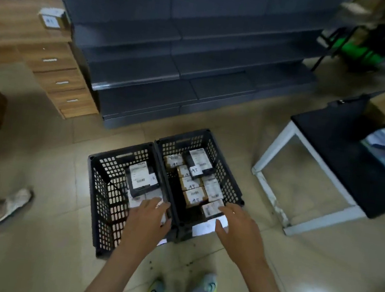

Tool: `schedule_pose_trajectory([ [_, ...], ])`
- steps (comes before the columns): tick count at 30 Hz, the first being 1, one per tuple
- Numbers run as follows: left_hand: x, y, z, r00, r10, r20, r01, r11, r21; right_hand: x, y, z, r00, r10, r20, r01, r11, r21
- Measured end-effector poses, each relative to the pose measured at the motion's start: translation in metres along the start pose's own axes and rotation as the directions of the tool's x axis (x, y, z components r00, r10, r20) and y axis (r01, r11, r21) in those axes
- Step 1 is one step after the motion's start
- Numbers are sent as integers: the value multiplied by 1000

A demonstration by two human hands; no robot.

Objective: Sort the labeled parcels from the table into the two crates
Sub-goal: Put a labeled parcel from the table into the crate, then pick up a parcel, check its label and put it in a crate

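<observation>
Found two black perforated crates on the tiled floor just ahead of the feet, side by side and touching, long axes running away from the body and leaning a little left at the far end. Counted several small cardboard parcels [193, 184] in the right crate [234, 176], label faces up, laid in a row along its length, with a dark parcel [198, 160] on top near the far end. Saw fewer in the left crate [104, 183]: a black parcel [141, 178], label up, long side roughly along the crate, over paler ones. Logged the left hand [148, 221] over a white-labelled parcel [135, 202] at that crate's near end, back of the hand hiding the grip; could not tell whether holding or only resting. Logged the right hand [237, 226] with fingers stretched fairly straight onto a labelled parcel [209, 209] lying crosswise at the right crate's near end, thumb by a white slip [204, 228] on the rim; nothing clasped as far as seen. Judged the parcels light, stiff and square-cornered, card faces grippy, film-wrapped ones slicker; best taken across the short sides, label kept up. Noted the black-topped table [330, 140] well apart to the right, contents too blurred to read
</observation>
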State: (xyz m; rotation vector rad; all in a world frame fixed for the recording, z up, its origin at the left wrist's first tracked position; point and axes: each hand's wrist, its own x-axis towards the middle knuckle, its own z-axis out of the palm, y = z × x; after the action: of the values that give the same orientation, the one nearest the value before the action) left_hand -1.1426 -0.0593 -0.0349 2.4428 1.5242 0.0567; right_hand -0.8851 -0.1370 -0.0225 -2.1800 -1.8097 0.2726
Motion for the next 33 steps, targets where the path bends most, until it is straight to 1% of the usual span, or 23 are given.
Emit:
schedule_pose_trajectory([
  [1,2,16,1,999,33,5,-33,999,7,-9,13,-7,999,29,-30,-29,1000,1],
  [6,22,109,9,981,196,1,-196,980,25,-47,87,-43,972,84,-219,-89,996,-12],
  [8,33,150,20,965,262,4,-261,964,42,-63,123,-59,959,125,-252,-133,991,-14],
  [11,48,219,38,948,316,28,-316,949,5,-90,185,-85,935,192,-299,-214,976,-42],
  [16,63,346,55,903,429,-26,-429,903,-11,-135,281,-134,910,298,-288,-332,941,-73],
  [17,67,362,59,893,447,-40,-448,894,-10,-139,293,-142,907,311,-284,-346,935,-78],
  [23,90,497,67,840,541,-38,-542,840,-13,-172,395,-190,840,433,-325,-477,876,-66],
  [27,121,561,77,828,560,39,-560,829,-5,-170,460,-203,805,506,-309,-547,835,-60],
  [31,169,620,94,816,576,51,-574,817,-43,-153,521,-222,777,550,-305,-593,803,-63],
  [33,197,650,103,798,601,42,-599,799,-55,-138,551,-233,767,565,-305,-612,787,-78],
])
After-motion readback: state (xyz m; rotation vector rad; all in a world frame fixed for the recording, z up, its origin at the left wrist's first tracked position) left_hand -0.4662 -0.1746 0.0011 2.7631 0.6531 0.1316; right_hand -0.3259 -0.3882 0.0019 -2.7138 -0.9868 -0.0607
